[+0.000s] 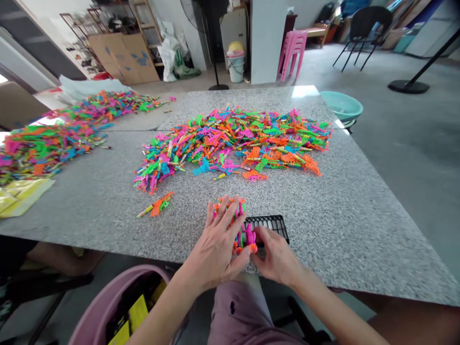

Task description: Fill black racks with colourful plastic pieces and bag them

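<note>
Near the table's front edge lies a black plastic grid tray [278,224], its right part showing bare slots. Small bright plastic toy guns [239,211] stand packed in a row over the tray's left part. My left hand [219,244] rests flat over this row with its fingers spread, hiding much of it. At the row's right end, my right hand [275,256] has its thumb and fingers closed around a pink toy gun [249,235]. Away to the left lies an orange toy gun [157,207] with a green one and a yellow-tipped stick beside it.
A large heap of mixed toy guns and small sticks [233,134] spreads across the speckled stone table [345,211]. Another heap [53,139] lies on the left, near yellow packets [21,196]. Below the front edge stands a pink tub [104,297] holding yellow and black pieces.
</note>
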### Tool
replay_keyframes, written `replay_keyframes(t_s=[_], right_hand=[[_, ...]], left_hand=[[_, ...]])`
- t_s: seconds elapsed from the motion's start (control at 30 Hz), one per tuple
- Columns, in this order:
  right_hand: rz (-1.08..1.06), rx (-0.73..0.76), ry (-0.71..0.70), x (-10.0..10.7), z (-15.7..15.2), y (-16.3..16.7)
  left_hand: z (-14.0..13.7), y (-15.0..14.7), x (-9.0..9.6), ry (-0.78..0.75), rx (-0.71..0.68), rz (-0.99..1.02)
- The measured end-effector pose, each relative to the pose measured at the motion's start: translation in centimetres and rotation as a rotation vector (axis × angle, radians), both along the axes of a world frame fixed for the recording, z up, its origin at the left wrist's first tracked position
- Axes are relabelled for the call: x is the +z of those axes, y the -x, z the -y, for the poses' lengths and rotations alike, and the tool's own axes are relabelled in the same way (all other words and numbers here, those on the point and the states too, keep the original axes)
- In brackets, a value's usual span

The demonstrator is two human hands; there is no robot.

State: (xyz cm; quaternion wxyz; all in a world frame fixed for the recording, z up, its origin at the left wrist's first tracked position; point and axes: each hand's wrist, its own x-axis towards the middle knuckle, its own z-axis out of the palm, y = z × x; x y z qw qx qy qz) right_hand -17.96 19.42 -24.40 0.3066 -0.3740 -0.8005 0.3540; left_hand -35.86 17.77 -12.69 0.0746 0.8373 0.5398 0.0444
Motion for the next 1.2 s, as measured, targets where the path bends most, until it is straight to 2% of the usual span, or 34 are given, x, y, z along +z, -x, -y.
replay_keyframes(t_s=[0.07, 0.2, 0.37, 0.57, 0.67, 0.77, 0.83, 0.9, 1.0, 1.03, 1.1, 1.2], right_hand=[[-0.046, -0.077, -0.030, 0.7, 0.5, -0.1], [-0.140, -0.014, -0.108, 1.1, 0.6, 0.5], [-0.128, -0.006, -0.086, 0.9, 0.0, 0.7], [-0.049, 0.063, -0.055, 1.7, -0.4, 0.9], [-0.033, 0.079, -0.008, 2.1, 0.3, 0.7], [-0.066, 0.064, -0.031, 2.5, 0.5, -0.7], [-0.053, 0.068, -0.072, 2.6, -1.2, -2.0], [0.005, 0.018, -0.136, 2.4, -4.9, -2.7], [0.227, -0.313, -0.237, 1.6, -12.3, -1.9], [0.348, -0.360, -0.245, 1.2, -14.3, -1.2], [0.532, -0.314, -0.280, 0.5, -16.6, 0.1], [0.641, -0.165, -0.352, -0.4, -15.3, 0.3]], left_hand=[[0.0, 0.0, 0.0, -0.001, -0.010, 0.015], [0.0, 0.1, 0.0, -0.002, -0.018, 0.047], [0.0, 0.0, 0.1, 0.007, -0.009, 0.040], [0.0, -0.2, -0.1, -0.008, -0.003, 0.030], [0.1, 0.1, -0.3, -0.052, -0.030, 0.030], [0.4, 0.5, -0.6, -0.174, -0.068, 0.005], [0.5, 0.6, -0.7, -0.259, -0.112, -0.047], [0.5, 0.4, -0.9, -0.310, -0.148, -0.090], [0.2, -0.1, -1.3, -0.368, -0.145, -0.070], [0.1, -0.2, -1.5, -0.386, -0.137, -0.056], [-0.2, -0.1, -1.8, -0.409, -0.137, -0.035], [-0.4, 0.3, -1.9, -0.380, -0.156, -0.022]])
